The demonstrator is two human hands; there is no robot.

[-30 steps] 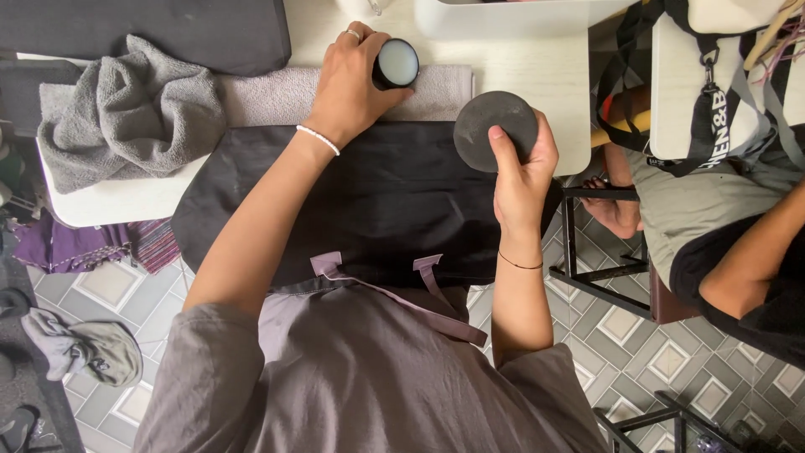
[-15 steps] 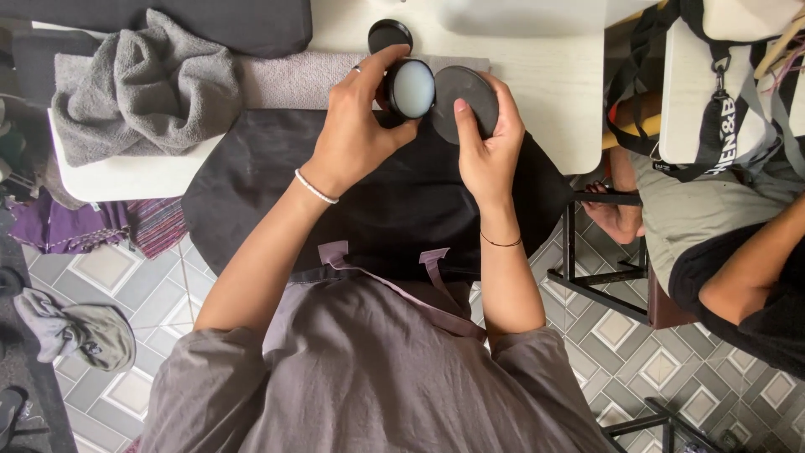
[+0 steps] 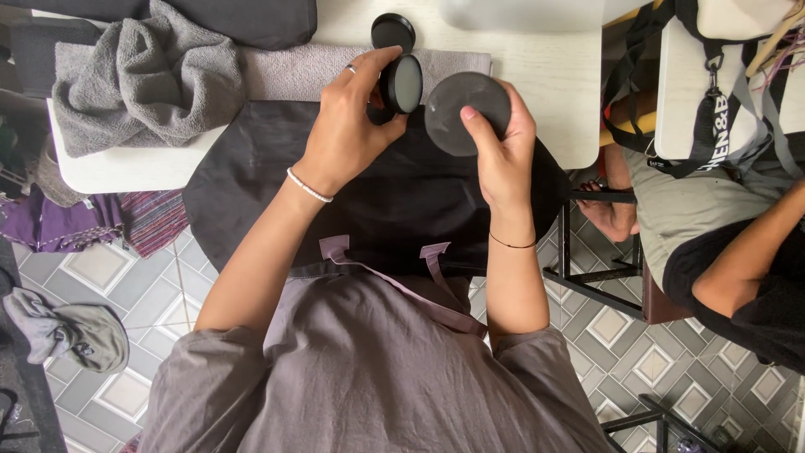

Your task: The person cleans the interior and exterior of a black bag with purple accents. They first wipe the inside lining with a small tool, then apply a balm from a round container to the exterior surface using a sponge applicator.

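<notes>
Over a white table (image 3: 537, 126) draped with black cloth (image 3: 402, 201), left hand (image 3: 348, 126) clasps a small round black jar (image 3: 401, 84); right hand (image 3: 499, 147) grips a flat grey disc (image 3: 465, 99) just beside it, seemingly mid-pairing; careful alignment looks needed.

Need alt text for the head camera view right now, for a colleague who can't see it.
Seen from above, the left hand holds a small round black container and the right hand a dark grey disc, over a black cloth on a white table. A crumpled grey towel lies left.
</notes>
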